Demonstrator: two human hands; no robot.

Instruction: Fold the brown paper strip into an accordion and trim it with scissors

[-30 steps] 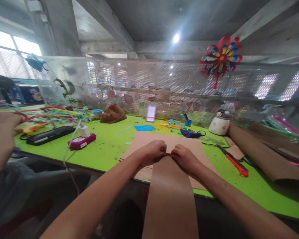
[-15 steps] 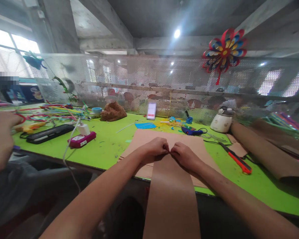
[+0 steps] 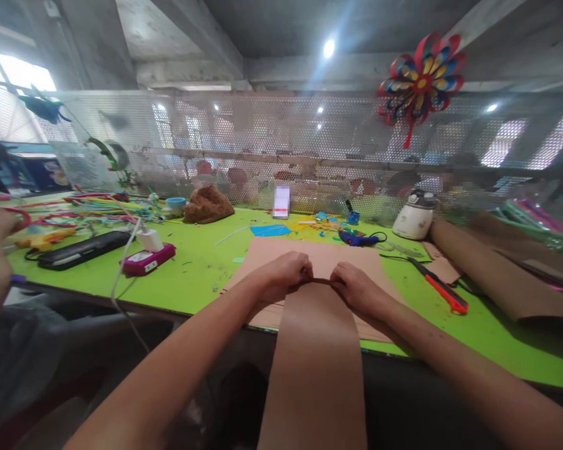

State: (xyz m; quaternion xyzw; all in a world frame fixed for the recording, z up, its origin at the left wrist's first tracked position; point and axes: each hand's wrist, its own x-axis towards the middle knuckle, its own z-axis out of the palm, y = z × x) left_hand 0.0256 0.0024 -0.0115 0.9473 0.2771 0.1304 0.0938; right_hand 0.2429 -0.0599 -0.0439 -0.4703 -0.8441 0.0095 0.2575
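Nearest me, the paper strip [image 3: 316,362] hangs over the front edge of the tabletop [image 3: 197,275], and its far end lies on a cardboard sheet [image 3: 272,250]. At that far end my left hand [image 3: 286,275] and right hand [image 3: 356,290] are both curled shut, pinching the strip's edge taut between them. The risk I see is uneven pull: the strip could tear or crease crooked, and its hanging weight could drag it askew. Right of the strip lies a utility knife [image 3: 443,294], close enough for my forearm to knock. Beyond the strip sits a glue gun [image 3: 356,238].
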